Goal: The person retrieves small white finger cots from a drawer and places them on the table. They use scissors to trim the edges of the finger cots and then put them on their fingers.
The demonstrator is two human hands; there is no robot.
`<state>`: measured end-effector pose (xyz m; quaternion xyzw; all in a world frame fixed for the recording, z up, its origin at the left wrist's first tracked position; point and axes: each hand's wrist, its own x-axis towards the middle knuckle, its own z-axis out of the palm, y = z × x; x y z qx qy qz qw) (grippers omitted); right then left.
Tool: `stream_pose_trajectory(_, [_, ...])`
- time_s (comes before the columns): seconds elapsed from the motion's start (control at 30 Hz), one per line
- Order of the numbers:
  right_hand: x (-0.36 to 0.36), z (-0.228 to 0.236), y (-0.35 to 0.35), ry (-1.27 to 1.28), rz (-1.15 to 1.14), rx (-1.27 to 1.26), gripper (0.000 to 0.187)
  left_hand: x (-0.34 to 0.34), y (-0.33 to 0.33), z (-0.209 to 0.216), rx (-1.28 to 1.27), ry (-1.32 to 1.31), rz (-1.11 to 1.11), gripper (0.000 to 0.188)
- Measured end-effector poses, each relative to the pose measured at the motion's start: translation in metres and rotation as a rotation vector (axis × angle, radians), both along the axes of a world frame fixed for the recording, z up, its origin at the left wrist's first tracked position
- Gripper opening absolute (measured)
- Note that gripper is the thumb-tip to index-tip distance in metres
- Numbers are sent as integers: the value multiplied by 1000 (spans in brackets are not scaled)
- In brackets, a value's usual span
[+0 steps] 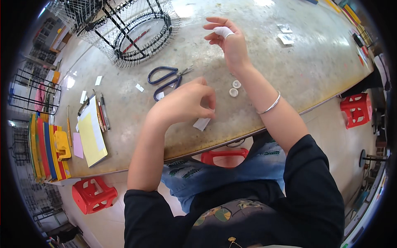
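Note:
My left hand is low over the table near its front edge, with thumb and forefinger pinched together. A small white strip shows at the fingertips and appears to be held in the pinch. Farther off, my right hand is raised over the table, its fingers apart and holding nothing. White wrapping covers one of its digits. Scissors with dark blue handles lie just beyond my left hand, blades pointing right. Small round whitish rolls rest between my hands, beside my right forearm.
A black wire rack stands at the far left. Clipboard with yellow paper, pens, colourful folders and a yellow hole punch occupy the left side. White packets lie far right. Red stools stand below.

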<state>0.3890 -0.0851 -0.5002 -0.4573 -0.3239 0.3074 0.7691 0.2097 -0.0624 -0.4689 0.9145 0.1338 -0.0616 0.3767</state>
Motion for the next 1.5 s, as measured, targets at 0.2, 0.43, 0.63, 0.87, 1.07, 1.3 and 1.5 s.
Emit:
stream_pose_trajectory(0.2, [-3, 3, -1, 14, 267, -78, 23, 6, 21, -3, -187, -351, 419, 15])
stream_pose_trajectory(0.43, [-13, 1, -1, 75, 583, -199, 42, 5, 48, -12, -505, -886, 903, 20])
stream_pose_trajectory(0.63, [-15, 6, -5, -76, 580, -253, 35, 4, 52, -18, -759, -930, 960, 20])
stream_pose_trajectory(0.87, [-14, 6, -5, -70, 423, -260, 25, 11, 44, -20, -380, -918, 995, 21])
stream_pose_trajectory(1.07, [-12, -1, -2, -131, 303, -276, 22, 13, 35, -16, -188, -680, 810, 24])
stream_pose_trajectory(1.3, [-11, -1, -3, -63, 384, -279, 20, 9, 38, -16, -503, -589, 791, 21])
stream_pose_trajectory(1.5, [-10, 0, -4, 85, 477, -274, 17, 10, 39, -16, -724, -678, 788, 16])
